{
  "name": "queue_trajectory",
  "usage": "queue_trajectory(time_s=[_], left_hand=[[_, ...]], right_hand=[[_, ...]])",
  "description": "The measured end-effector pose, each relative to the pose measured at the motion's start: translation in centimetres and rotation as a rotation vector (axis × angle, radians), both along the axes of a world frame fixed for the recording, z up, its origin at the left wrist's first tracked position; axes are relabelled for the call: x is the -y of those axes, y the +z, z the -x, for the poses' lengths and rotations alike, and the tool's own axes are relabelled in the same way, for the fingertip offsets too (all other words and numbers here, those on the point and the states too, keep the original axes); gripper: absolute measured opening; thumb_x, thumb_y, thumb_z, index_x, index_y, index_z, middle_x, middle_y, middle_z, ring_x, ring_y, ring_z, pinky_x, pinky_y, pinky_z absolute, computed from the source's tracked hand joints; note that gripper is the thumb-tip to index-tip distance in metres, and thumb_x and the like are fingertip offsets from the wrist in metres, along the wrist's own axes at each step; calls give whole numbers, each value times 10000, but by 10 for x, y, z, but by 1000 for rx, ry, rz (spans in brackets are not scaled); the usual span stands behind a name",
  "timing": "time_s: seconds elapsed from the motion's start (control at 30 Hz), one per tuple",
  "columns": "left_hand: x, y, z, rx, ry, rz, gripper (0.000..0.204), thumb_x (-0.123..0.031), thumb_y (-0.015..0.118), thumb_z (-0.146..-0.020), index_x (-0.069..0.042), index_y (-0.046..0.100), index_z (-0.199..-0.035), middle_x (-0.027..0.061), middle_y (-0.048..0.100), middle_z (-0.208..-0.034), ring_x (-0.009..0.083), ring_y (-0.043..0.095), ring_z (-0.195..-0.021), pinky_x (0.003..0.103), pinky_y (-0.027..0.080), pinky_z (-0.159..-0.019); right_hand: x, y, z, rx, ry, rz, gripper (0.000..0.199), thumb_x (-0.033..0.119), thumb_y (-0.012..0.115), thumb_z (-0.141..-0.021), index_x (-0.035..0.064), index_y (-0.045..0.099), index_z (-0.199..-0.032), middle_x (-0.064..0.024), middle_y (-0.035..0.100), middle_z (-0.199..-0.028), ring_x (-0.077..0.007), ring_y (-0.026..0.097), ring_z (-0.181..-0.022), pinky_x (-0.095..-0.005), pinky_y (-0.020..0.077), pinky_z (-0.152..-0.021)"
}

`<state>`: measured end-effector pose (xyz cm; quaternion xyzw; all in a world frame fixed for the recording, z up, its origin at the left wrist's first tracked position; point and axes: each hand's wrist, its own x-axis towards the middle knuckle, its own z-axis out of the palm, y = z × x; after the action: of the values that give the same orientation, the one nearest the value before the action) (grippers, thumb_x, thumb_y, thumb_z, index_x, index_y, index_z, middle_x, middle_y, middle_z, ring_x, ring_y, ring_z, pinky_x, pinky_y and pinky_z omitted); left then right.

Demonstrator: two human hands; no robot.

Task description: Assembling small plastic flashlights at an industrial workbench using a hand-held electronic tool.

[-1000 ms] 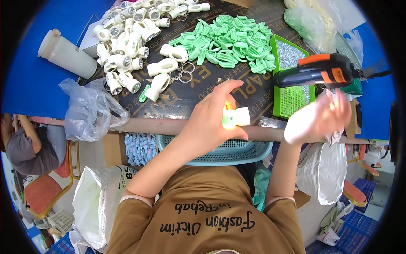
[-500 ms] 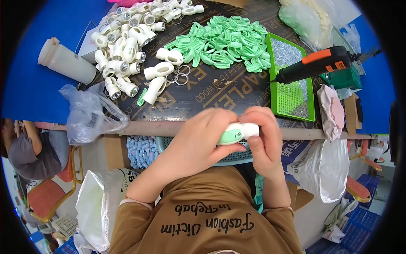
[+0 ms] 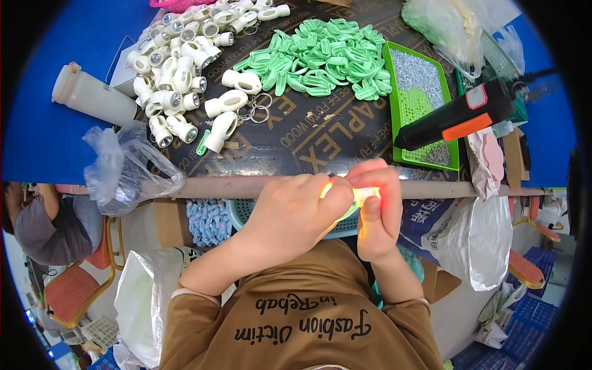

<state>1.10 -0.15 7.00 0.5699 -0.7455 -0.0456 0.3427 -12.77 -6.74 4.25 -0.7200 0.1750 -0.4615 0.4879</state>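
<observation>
A small white and green flashlight (image 3: 362, 196) is lit between my hands, just in front of the table edge. Yellow-white light glows through the fingers around it. My left hand (image 3: 287, 209) is closed around its left part, thumb bent over it and hiding most of the green side. With finger and thumb, my right hand (image 3: 380, 213) grips the right end, where the skin shines red. Past my hands lie a few white flashlight bodies (image 3: 221, 131) with key rings (image 3: 259, 113), and a green piece (image 3: 203, 143) beside the nearest one.
White flashlights (image 3: 182, 77) are heaped at the far left, beside a white tumbler (image 3: 92, 95) and a plastic bag (image 3: 126, 166). Green plastic pieces (image 3: 324, 58) form a pile at the back. A black-and-orange electric screwdriver (image 3: 459, 117) hangs over a green tray (image 3: 455, 143) of small screws.
The flashlight was unlit and now shines. My left thumb has moved up over its green side. The hanging screwdriver has turned and swung lower, toward the near end of the tray.
</observation>
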Motion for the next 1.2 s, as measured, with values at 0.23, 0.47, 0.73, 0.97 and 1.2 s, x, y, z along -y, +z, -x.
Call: queue_trajectory(time_s=[0.23,0.47,0.73,0.97,1.2], left_hand=[[2,-13,7,-436,65,-114,329,-184,665,-734,-39,443,-930,47,506,-681,201,563,-589,330,436,-502],[4,-26,-3,-2248,-635,-991,349,-379,342,-953,-56,445,-1038,25,456,-660,57,347,-476,185,237,-418],[3,-32,8,-2388,-742,-1072,431,-402,319,-953,-42,445,-1155,89,529,-847,96,447,-610,198,341,-504],[-5,-21,2,-1978,-651,-967,350,-291,521,-902,-53,430,-1142,41,505,-842,75,449,-654,185,337,-527],[-5,-18,3,-1845,-465,-867,434,-325,582,-861,-51,410,-1150,1,431,-751,52,365,-598,169,283,-497]], right_hand=[[10,1,-5,-25,99,-222,481,412,361,-935,-33,541,-952,-108,521,-921,-158,505,-743,-276,408,-680],[31,10,9,-48,269,-79,565,476,394,-901,-30,535,-1108,-164,528,-1162,-272,504,-1026,-355,389,-860],[47,15,8,-74,531,11,516,440,430,-893,-17,522,-1113,-126,551,-1057,-259,499,-969,-355,372,-850],[43,3,5,-16,605,-152,420,399,457,-897,4,519,-1026,-81,515,-973,-193,490,-921,-301,381,-817],[21,-2,-3,16,523,-377,395,389,442,-910,9,506,-997,-63,484,-940,-148,479,-887,-261,379,-794]])
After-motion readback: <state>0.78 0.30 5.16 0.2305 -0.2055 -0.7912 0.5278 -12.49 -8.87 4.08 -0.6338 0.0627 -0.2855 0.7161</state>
